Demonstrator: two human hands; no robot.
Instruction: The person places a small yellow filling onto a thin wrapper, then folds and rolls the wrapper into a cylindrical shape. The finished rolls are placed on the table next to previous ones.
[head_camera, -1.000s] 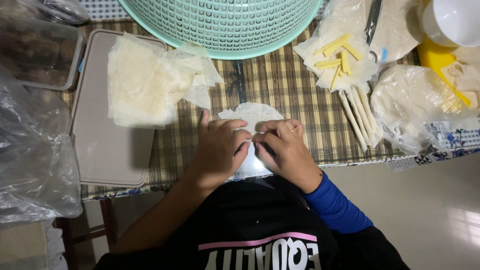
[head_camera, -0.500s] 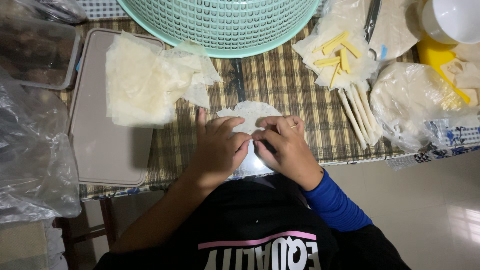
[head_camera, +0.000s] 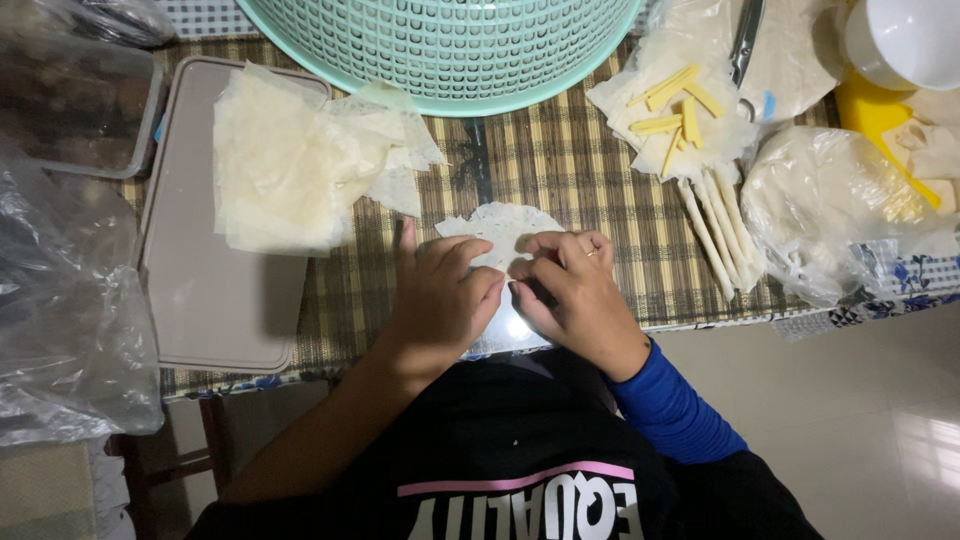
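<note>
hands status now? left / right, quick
Left hand: fingers curled, pressing on the thin white wrapper.
Right hand: fingers curled, pinching the same wrapper.

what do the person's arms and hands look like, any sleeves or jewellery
Both hands are bare, without gloves. The left hand comes from an arm with no sleeve over the forearm. The right hand wears a thin ring on one finger, and its forearm is covered by a snug bright blue sleeve that ends at the wrist.

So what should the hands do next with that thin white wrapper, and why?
Probably keep rolling the wrapper away from the body: both hands, left and right, pinch its near edge, its far half lies flat, and finished rolls lie nearby.
</note>
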